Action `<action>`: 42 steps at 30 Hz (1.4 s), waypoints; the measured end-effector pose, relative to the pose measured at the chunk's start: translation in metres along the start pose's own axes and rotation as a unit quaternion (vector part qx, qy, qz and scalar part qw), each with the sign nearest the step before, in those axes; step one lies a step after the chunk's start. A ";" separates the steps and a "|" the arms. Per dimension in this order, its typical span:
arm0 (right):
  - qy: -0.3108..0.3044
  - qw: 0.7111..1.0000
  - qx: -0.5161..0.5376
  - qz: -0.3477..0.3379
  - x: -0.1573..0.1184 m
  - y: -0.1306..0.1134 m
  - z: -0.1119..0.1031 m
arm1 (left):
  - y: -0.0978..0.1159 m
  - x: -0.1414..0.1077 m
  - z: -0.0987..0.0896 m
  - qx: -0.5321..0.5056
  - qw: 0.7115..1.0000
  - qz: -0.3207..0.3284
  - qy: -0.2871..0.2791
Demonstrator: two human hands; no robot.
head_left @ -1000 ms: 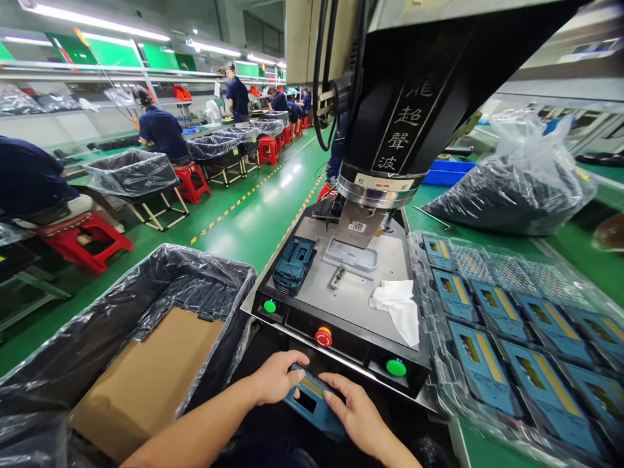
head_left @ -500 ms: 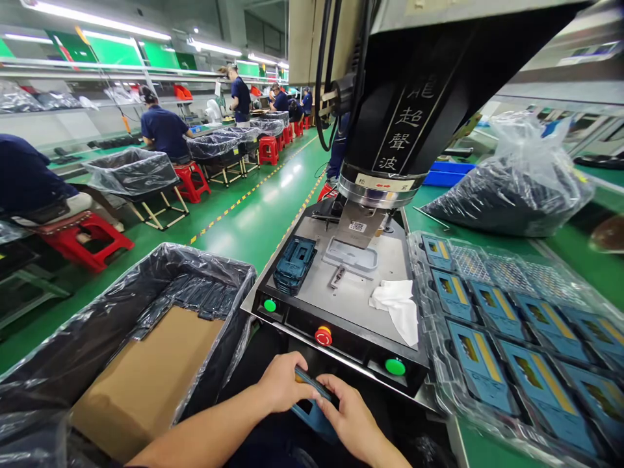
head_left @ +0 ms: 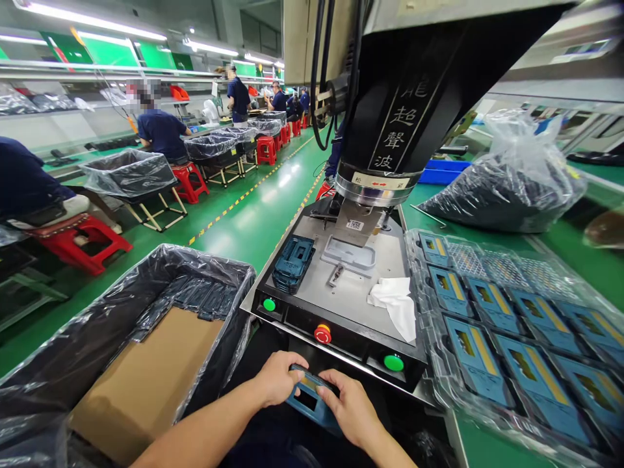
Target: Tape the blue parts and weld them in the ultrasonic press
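Low in front of the machine, my left hand (head_left: pixel 279 380) and my right hand (head_left: pixel 351 406) grip a teal plastic housing panel (head_left: pixel 314 414) between them. A dark rectangular cutout shows in its face, and its near end lies partly behind my right hand. Both thumbs press near its upper edge. Beyond my hands stands an ultrasonic welding press (head_left: pixel 390 136), its metal horn (head_left: pixel 351 224) above a pale shaped fixture (head_left: pixel 348 253). Teal-and-black plastic housings (head_left: pixel 293 263) rest on the plate's left side. A crumpled white cloth (head_left: pixel 394 304) lies at its right.
Left is a plastic-lined bin (head_left: pixel 131 286) holding dark parts and cardboard (head_left: pixel 151 370). On the right, a clear blister tray (head_left: pixel 441 364) carries several teal panels (head_left: pixel 475 357). Green buttons (head_left: pixel 394 363) and a red emergency stop (head_left: pixel 322 334) line the press front. Co-workers (head_left: pixel 160 133) sit farther left.
The panel has tilted so that more of its face and cutout shows. Both hands stay on it in nearly the same place. The camera view has shifted slightly.
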State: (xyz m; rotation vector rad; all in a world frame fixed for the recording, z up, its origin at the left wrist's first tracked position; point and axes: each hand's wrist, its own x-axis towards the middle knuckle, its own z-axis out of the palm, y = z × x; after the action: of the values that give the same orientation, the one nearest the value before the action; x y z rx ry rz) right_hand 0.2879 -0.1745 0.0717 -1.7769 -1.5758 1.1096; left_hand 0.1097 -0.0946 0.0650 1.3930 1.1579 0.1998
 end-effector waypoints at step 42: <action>0.052 0.989 -0.003 -0.139 -0.008 0.009 0.009 | 0.003 -0.013 -0.008 0.124 0.981 0.042 0.140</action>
State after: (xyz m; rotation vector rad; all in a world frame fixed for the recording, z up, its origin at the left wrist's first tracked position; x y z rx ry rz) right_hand 0.2857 -0.1856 0.0615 -1.5338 -1.7015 0.8673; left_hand 0.0988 -0.0978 0.0761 1.6737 1.3938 0.3285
